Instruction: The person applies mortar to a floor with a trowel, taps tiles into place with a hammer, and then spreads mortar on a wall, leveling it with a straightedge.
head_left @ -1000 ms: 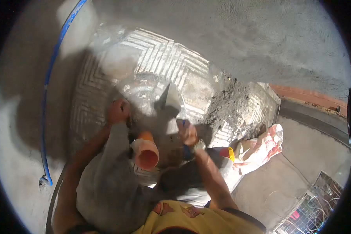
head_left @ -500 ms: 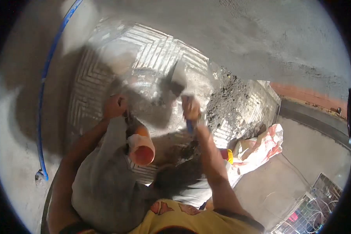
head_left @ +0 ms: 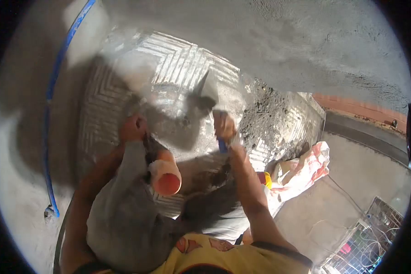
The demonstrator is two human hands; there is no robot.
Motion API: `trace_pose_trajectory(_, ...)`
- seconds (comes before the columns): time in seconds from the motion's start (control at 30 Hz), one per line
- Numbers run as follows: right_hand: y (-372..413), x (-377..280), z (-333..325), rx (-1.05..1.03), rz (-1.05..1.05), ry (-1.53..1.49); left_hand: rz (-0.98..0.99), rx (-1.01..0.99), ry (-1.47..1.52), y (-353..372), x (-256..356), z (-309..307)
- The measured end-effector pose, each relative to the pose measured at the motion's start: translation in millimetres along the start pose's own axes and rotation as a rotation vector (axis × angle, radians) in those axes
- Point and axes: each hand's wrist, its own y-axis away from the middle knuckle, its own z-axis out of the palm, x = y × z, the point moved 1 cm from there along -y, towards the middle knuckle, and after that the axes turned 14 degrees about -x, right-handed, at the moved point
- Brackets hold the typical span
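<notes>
My right hand (head_left: 224,126) grips a pointing trowel (head_left: 208,90) by its handle, whose blue end shows below the fist. The pointed grey blade tilts up and away, over the rubble-strewn ribbed floor (head_left: 176,59). Beside my knee, my left hand (head_left: 133,128) is curled closed; whatever its fingers hold, if anything, is hidden. An orange pipe (head_left: 165,176) stands open-ended between my legs, close to the left hand.
Grey crumbled mortar (head_left: 266,112) lies heaped right of the trowel. A white and red sack (head_left: 301,171) rests farther right, near a wire rack (head_left: 370,237) with cables. A blue pipe (head_left: 48,132) runs down the left wall, and a plastered wall (head_left: 306,45) bounds the far side.
The view has shifted slightly. My right hand and the trowel stay almost in place, and my left hand remains beside the knee with little movement.
</notes>
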Motion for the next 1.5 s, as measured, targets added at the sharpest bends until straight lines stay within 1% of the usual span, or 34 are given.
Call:
trace_pose_trajectory(0.03,17.5,-14.4,0.5,-0.075,-0.013,-0.360,0.051,-0.009,0.032,-4.3,-7.6,0.6)
trace_pose_trajectory(0.07,27.9,-19.4,-13.0,-0.193,0.028,-0.818,0.102,-0.021,0.068,-9.5,-21.9,6.5)
trace_pose_trajectory(0.1,38.6,-28.2,-22.1,-0.260,0.117,-1.109,0.149,-0.034,0.103,-12.8,-30.0,10.9)
trace_pose_trajectory(0.13,41.1,-34.5,-23.6,-0.256,0.183,-1.276,0.126,-0.025,0.149,-12.2,-23.9,8.2)
trace_pose_trajectory(0.2,31.8,-25.5,-16.6,-0.234,0.043,-1.101,0.077,-0.036,0.229,-2.7,-5.9,2.2)
trace_pose_trajectory(0.23,0.6,-9.3,-0.1,-0.135,0.006,-0.955,0.076,-0.070,0.239,-3.7,-8.8,5.6)
trace_pose_trajectory(0.27,-19.5,-4.6,23.1,-0.173,-0.046,-0.966,0.078,-0.099,0.249,-6.2,-14.7,7.5)
trace_pose_trajectory(0.3,-26.8,-7.2,43.2,-0.260,-0.092,-1.065,0.079,-0.127,0.255,-7.5,-19.1,7.5)
trace_pose_trajectory(0.33,-26.5,-9.4,48.9,-0.331,-0.107,-1.174,0.095,-0.126,0.200,-7.1,-15.8,2.6)
trace_pose_trajectory(0.4,4.3,-16.7,20.0,-0.343,-0.017,-1.220,0.125,-0.116,0.100,-6.3,-8.1,-7.4)
trace_pose_trajectory(0.47,49.0,-23.5,-31.1,-0.367,0.099,-1.128,0.112,-0.034,0.037,-8.5,-12.4,0.0)
trace_pose_trajectory(0.5,60.5,-25.1,-43.9,-0.383,0.116,-1.094,0.096,0.003,0.004,-5.7,-13.6,3.0)
trace_pose_trajectory(0.53,65.0,-27.0,-43.3,-0.374,0.082,-1.058,0.072,0.024,0.043,-2.5,-16.2,5.4)
trace_pose_trajectory(0.6,51.0,-30.2,-9.0,-0.322,-0.019,-0.963,0.050,0.053,0.112,-2.8,-12.6,12.6)
trace_pose_trajectory(0.63,35.7,-31.4,22.7,-0.262,-0.041,-0.839,0.022,-0.013,0.129,-2.8,-3.8,9.9)
trace_pose_trajectory(0.67,37.9,-43.2,45.7,-0.221,-0.051,-0.703,-0.011,-0.080,0.141,1.5,6.3,-1.6)
trace_pose_trajectory(0.7,49.2,-59.7,60.8,-0.214,-0.017,-0.625,-0.043,-0.141,0.152,2.6,11.6,-10.9)
trace_pose_trajectory(0.77,68.6,-89.5,73.8,-0.505,0.429,-1.804,0.021,-0.031,0.014,-0.8,-1.1,-2.2)
trace_pose_trajectory(0.8,56.6,-60.5,14.8,-0.436,0.279,-1.300,0.050,0.020,-0.049,-2.3,-5.2,3.2)
trace_pose_trajectory(0.83,37.9,-23.1,-52.1,-0.326,0.237,-0.762,0.052,0.039,-0.037,-2.9,-2.2,1.4)
trace_pose_trajectory(0.87,44.1,-33.7,-42.7,-0.361,0.292,-0.886,0.052,0.054,-0.027,-1.6,2.1,-0.5)
trace_pose_trajectory(0.9,34.9,-23.0,-36.3,-0.332,0.198,-0.820,0.051,0.059,-0.019,2.7,3.7,1.2)
trace_pose_trajectory(0.97,17.3,-2.5,-22.6,-0.258,0.018,-0.681,0.122,-0.047,0.153,-5.7,-19.2,10.3)
trace_pose_trajectory(1.0,1.2,3.6,-4.4,-0.304,-0.007,-0.800,0.161,-0.091,0.237,-12.3,-26.3,12.5)
trace_pose_trajectory(1.03,-7.3,9.1,11.9,-0.354,-0.029,-0.925,0.135,-0.062,0.205,-10.8,-24.8,11.1)
trace_pose_trajectory(1.07,-10.2,14.8,21.5,-0.351,-0.033,-1.127,0.113,-0.033,0.172,-9.3,-21.7,9.3)
trace_pose_trajectory(1.1,-5.8,24.3,26.1,-0.438,0.012,-1.297,0.091,0.001,0.144,-9.2,-16.5,7.2)
trace_pose_trajectory(1.13,-1.3,33.9,30.4,-0.518,0.077,-1.461,0.114,0.007,0.131,-8.5,-11.8,5.0)
trace_pose_trajectory(1.2,21.6,63.6,18.8,-0.880,0.319,-1.709,0.154,0.025,0.110,-5.2,-1.2,-2.5)
trace_pose_trajectory(1.27,34.1,55.8,24.7,-0.776,0.289,-1.658,0.171,0.033,0.039,-7.9,-11.0,1.4)
trace_pose_trajectory(1.3,46.5,28.9,40.3,-0.500,0.143,-1.472,0.183,0.036,0.005,-9.7,-11.6,4.7)
trace_pose_trajectory(1.4,36.3,9.1,31.3,-0.352,0.081,-1.398,0.148,0.035,0.088,-1.4,1.9,0.5)
trace_pose_trajectory(1.47,34.1,17.2,40.0,-0.108,0.046,-1.492,0.192,-0.010,-0.007,-10.8,-15.7,1.8)
trace_pose_trajectory(1.5,31.3,27.7,32.5,-0.264,0.031,-1.476,0.207,-0.026,-0.052,-15.3,-24.5,2.3)
